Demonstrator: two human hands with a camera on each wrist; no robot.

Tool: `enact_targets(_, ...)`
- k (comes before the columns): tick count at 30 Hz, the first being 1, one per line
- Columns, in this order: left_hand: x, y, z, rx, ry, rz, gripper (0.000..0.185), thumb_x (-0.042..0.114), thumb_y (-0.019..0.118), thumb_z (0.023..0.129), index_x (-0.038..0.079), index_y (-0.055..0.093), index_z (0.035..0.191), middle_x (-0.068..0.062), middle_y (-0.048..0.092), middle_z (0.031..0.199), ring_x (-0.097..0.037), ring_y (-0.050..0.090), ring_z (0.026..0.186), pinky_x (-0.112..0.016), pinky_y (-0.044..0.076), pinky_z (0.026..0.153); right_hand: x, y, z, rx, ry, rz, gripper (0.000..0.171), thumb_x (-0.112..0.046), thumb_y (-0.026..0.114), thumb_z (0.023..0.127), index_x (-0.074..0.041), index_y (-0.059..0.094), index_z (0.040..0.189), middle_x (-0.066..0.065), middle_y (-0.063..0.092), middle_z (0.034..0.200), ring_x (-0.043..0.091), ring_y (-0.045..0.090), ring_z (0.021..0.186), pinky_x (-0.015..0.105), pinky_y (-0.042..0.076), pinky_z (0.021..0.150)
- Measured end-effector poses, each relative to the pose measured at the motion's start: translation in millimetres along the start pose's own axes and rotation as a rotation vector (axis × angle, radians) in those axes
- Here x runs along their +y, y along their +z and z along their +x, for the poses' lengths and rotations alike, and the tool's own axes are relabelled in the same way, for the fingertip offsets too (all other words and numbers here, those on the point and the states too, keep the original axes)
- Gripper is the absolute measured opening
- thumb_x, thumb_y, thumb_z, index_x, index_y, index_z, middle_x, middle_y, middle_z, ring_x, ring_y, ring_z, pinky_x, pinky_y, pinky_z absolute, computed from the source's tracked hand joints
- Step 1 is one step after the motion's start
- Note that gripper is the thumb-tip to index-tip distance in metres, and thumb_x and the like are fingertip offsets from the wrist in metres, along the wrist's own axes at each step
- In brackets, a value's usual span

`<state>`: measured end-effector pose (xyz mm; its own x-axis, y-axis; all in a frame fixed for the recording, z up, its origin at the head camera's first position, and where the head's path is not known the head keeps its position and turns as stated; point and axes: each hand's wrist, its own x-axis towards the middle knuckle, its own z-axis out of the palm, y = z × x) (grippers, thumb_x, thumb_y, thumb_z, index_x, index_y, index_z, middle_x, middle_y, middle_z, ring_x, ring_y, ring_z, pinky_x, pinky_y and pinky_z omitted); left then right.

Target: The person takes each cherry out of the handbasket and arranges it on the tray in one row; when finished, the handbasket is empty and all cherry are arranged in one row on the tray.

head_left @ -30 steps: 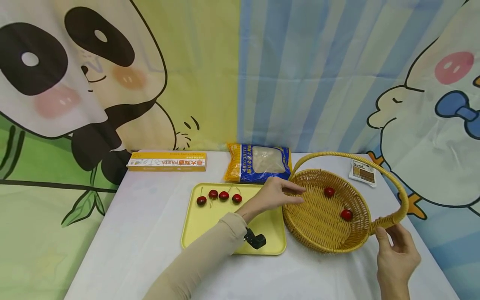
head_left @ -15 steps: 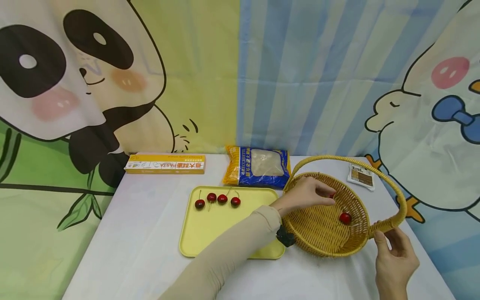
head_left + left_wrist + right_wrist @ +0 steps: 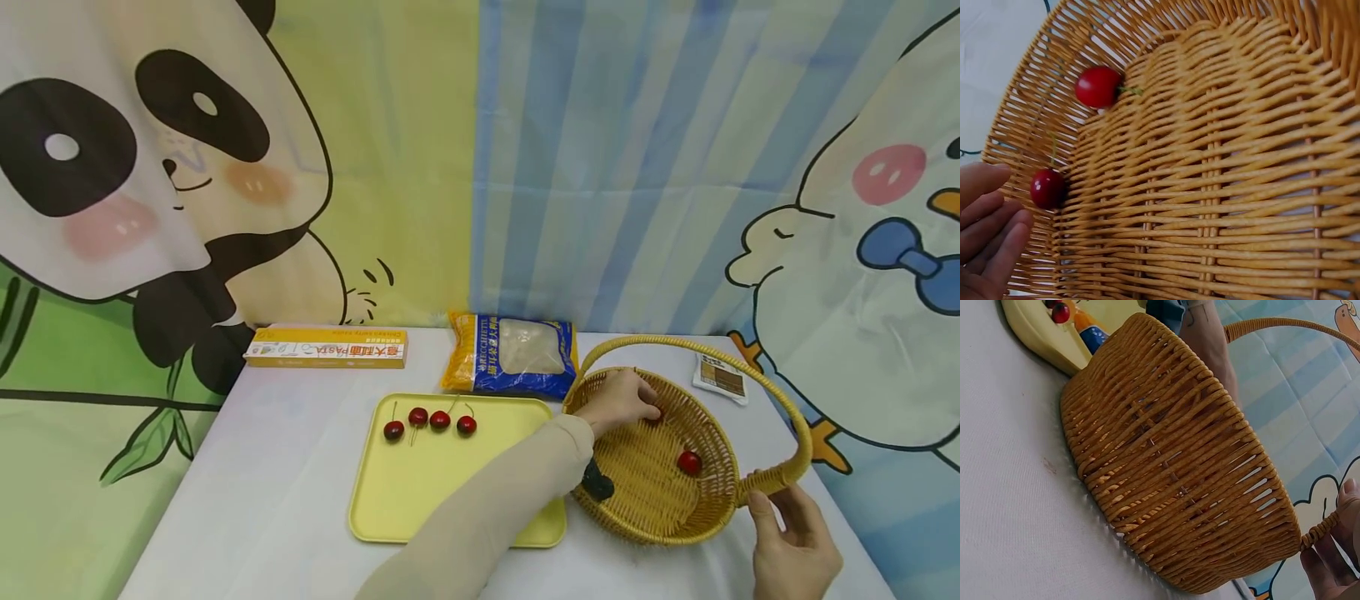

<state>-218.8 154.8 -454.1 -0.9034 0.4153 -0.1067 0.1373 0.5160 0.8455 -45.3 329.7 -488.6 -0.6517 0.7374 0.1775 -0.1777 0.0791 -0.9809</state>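
Note:
A round wicker basket [image 3: 708, 421] with a tall arched handle [image 3: 780, 396] stands on the table at the right. Inside it lie two red cherries; one cherry [image 3: 690, 463] rests near the right wall. My left hand [image 3: 621, 400] reaches in, fingers relaxed, beside the other cherry [image 3: 1048, 188], which the head view shows partly hidden. A small gap shows between those fingers and the cherry in the left wrist view. My right hand [image 3: 795, 542] pinches the handle's right base from outside, thumb in front, as the right wrist view confirms.
A yellow tray [image 3: 408, 492] with several cherries [image 3: 439, 420] lies left of the basket, partly under my left forearm. Behind are a pasta box [image 3: 326, 348] and a blue and orange pasta bag [image 3: 513, 354]. A small sachet [image 3: 720, 379] lies behind the basket, before a printed curtain.
My left hand has moved right from the tray's edge and down into the basket, to the farther cherry. My right hand keeps its grip on the handle. The head view has tilted up slightly.

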Motion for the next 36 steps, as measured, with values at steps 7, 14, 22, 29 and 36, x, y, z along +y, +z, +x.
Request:
enact_targets(7, -7.0, 6.5, 9.5, 0.012, -0.034, 0.068, 0.024, 0.019, 0.086, 0.089, 0.016, 0.083, 0.112, 0.007, 0.075, 0.112, -0.008, 0.069, 0.097, -0.022, 0.057, 0.075, 1.1, 0.9, -0.1, 0.001, -0.005, 0.053, 0.046, 0.005, 0.077, 0.089, 0.001, 0.069, 0.134, 0.0, 0.073, 0.114, 0.013, 0.066, 0.111, 0.009, 0.055, 0.084)
enact_targets(14, -11.5, 7.5, 14.5, 0.015, -0.036, 0.084, 0.026, 0.019, 0.088, 0.087, 0.015, 0.083, 0.112, 0.005, 0.077, 0.115, -0.009, 0.07, 0.101, -0.021, 0.058, 0.078, 0.6, 2.2, -1.2, -0.004, -0.006, 0.056, 0.045, 0.005, 0.076, 0.089, 0.001, 0.069, 0.134, 0.0, 0.073, 0.114, 0.013, 0.066, 0.111, 0.01, 0.055, 0.084)
enact_targets(22, -11.7, 14.5, 17.8, -0.01, -0.026, 0.061, 0.011, 0.017, 0.088, 0.086, 0.011, 0.085, 0.095, 0.002, 0.08, 0.096, -0.006, 0.066, 0.067, -0.018, 0.052, 0.062, 0.4, 0.9, -0.9, 0.0, 0.007, 0.04, 0.045, 0.007, 0.073, 0.091, -0.001, 0.068, 0.135, 0.001, 0.072, 0.116, 0.014, 0.065, 0.114, 0.01, 0.054, 0.087)
enact_targets(29, -4.2, 17.8, 14.6, 0.003, -0.026, 0.135, 0.012, 0.02, 0.088, 0.087, 0.01, 0.083, 0.081, 0.003, 0.071, 0.072, -0.005, 0.05, 0.056, -0.02, 0.041, 0.053, 0.1, 1.8, -1.1, 0.006, 0.016, 0.057, 0.045, 0.007, 0.074, 0.091, 0.0, 0.069, 0.134, 0.0, 0.072, 0.115, 0.014, 0.065, 0.113, 0.01, 0.055, 0.086)
enact_targets(36, 1.1, 22.8, 9.6, 0.044, -0.024, 0.173, 0.008, 0.018, 0.09, 0.085, 0.013, 0.085, 0.089, 0.004, 0.077, 0.092, -0.006, 0.064, 0.074, -0.02, 0.049, 0.062, 1.3, -0.4, -2.1, 0.012, 0.017, 0.04, 0.045, 0.005, 0.076, 0.09, 0.0, 0.069, 0.134, -0.001, 0.072, 0.115, 0.013, 0.064, 0.113, 0.009, 0.054, 0.085)
